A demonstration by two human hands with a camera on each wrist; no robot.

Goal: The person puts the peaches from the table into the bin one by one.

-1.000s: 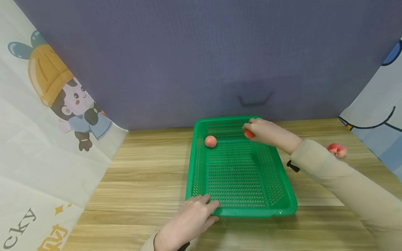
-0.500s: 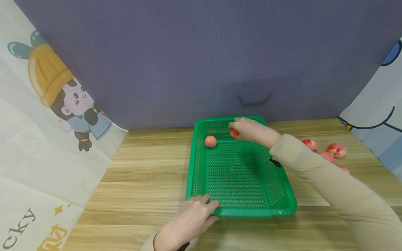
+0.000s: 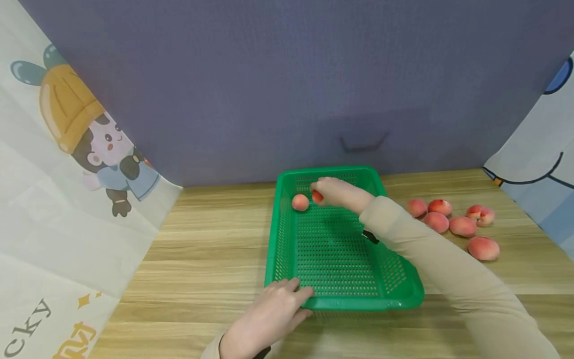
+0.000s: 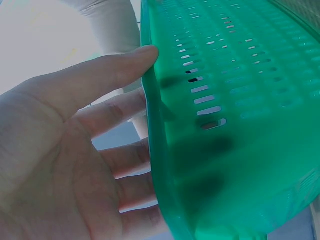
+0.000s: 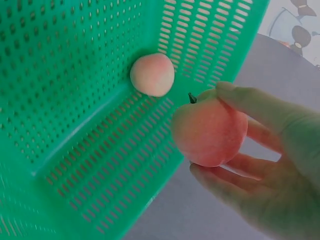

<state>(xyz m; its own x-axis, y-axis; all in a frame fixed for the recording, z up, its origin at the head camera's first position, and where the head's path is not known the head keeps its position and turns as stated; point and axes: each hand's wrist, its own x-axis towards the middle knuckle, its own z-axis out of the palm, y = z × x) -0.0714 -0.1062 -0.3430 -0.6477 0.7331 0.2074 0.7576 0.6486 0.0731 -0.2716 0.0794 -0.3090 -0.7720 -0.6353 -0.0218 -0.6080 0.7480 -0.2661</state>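
At the near-left corner of the green basket (image 3: 341,303), the rim is pinched in the left hand (image 3: 271,311), grip narrow, thumb and fingers on opposite sides. Right of the basket, six loose peaches (image 3: 463,226) are seen grouped on the surface (image 3: 193,259). Over the basket's far half, a red peach (image 5: 210,130), stem showing, is held in the grip of the right hand (image 3: 335,191). In the basket's far-left corner, a paler peach (image 3: 300,202) is seen. Behind the basket, the surface is backed by a dark panel (image 3: 287,89).

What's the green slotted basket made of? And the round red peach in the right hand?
The green rectangular basket looks like glossy moulded plastic: neat slots, shiny rim. The round red peach in the right hand looks matte, with a dark stem: maybe foam, maybe real fruit.
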